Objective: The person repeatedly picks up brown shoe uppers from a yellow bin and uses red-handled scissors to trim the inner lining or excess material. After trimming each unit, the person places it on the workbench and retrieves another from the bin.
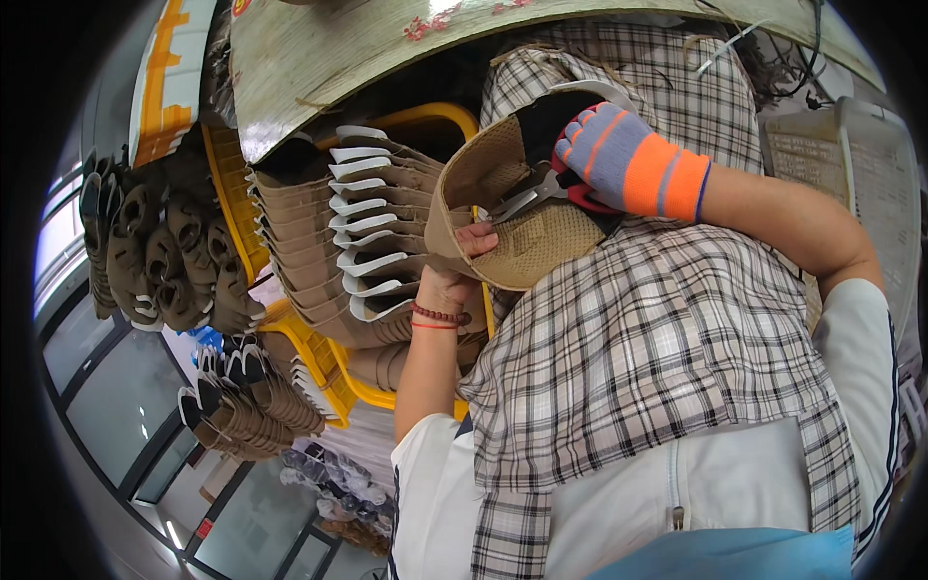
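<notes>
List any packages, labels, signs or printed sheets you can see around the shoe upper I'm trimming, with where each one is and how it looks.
Banner or sign: upper left, a long white strip with orange blocks, bent by the lens.
Printed sheet: right edge, beyond the gloved right hand, pale grey with dense small rows.
Small red tag: lower left by the floor, too small to describe further.
No screens or packages show.

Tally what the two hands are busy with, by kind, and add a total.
Tan mesh shoe upper, gripped by the bare left hand: 1
Scissors, in the gloved right hand: 1
Work glove, purple and orange: 1
Bead bracelet on the left wrist: 1
Total: 4
The stacked uppers in the yellow crate are too overlapped to count.
</notes>
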Demonstrator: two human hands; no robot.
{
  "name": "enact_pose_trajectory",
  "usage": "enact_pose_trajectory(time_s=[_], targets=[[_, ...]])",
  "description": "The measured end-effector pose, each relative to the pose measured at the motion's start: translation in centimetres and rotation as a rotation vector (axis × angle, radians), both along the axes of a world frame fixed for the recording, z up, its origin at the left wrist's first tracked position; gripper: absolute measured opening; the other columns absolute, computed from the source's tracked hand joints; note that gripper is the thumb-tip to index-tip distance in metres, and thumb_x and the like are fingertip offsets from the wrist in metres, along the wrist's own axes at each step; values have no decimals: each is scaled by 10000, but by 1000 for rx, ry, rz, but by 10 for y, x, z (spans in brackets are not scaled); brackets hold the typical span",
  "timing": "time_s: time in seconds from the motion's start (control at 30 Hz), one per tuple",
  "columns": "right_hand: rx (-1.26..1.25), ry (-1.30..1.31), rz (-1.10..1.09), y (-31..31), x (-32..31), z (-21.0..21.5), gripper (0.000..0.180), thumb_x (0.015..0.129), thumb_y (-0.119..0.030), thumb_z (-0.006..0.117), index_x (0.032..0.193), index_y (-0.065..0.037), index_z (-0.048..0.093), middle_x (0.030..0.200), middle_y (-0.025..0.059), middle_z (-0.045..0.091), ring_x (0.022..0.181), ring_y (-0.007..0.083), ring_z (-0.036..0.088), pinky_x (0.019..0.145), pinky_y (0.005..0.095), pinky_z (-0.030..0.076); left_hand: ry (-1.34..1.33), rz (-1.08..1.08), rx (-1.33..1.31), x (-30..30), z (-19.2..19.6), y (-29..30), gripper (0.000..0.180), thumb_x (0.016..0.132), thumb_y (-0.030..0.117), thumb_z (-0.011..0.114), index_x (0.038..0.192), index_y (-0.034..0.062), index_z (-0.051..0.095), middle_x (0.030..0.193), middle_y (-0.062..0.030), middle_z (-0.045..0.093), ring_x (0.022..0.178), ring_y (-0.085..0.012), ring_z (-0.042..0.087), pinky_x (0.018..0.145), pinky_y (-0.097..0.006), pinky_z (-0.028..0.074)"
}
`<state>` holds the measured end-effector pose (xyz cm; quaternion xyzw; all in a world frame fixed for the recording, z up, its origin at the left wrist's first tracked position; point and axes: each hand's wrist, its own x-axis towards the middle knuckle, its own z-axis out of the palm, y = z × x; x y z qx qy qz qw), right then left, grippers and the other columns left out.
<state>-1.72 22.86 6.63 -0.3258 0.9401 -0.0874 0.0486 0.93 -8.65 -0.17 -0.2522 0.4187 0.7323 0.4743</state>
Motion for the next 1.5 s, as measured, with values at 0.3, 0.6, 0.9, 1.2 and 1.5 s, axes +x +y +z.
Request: enact_pose_trajectory(time_s=[0.3,0.6,0.9,1.2,1.5], targets=[[-58,-237,-150,32,5,10,340,757,-366,704,940,-82,663,804,73,659,795,256,651,699,343,513,53,-63,40,-4,27,12,415,840,7,600,1227,-123,522,1166,-186,629,1010,-243,646,924,-319,506],[-128,-227,-77,44,25,2,317,725,-291,720,975,-103,667,906,69,662,848,247,631,810,346,472,118,-74,-46,-1,18,15,395,822,-5,621,1194,-117,547,1142,-181,639,989,-238,651,906,-317,516],[69,-177,-147,49,34,-6,308,695,-306,758,930,-129,665,804,55,643,831,242,634,725,358,491,79,-26,13,1,17,16,376,828,-11,595,1186,-116,551,1146,-186,636,999,-253,649,922,-328,509],[-101,-204,-53,47,24,-11,270,735,-305,719,948,-146,678,797,35,669,796,221,658,675,351,513,90,-29,11,0,28,23,387,822,2,610,1190,-106,559,1143,-174,642,997,-241,649,905,-318,510],[-115,-208,-112,35,7,3,380,729,-378,707,959,-79,668,892,83,649,896,260,614,775,362,502,150,62,-70,12,22,21,419,773,-30,677,1180,-69,587,1117,-132,649,990,-220,631,903,-318,510]])
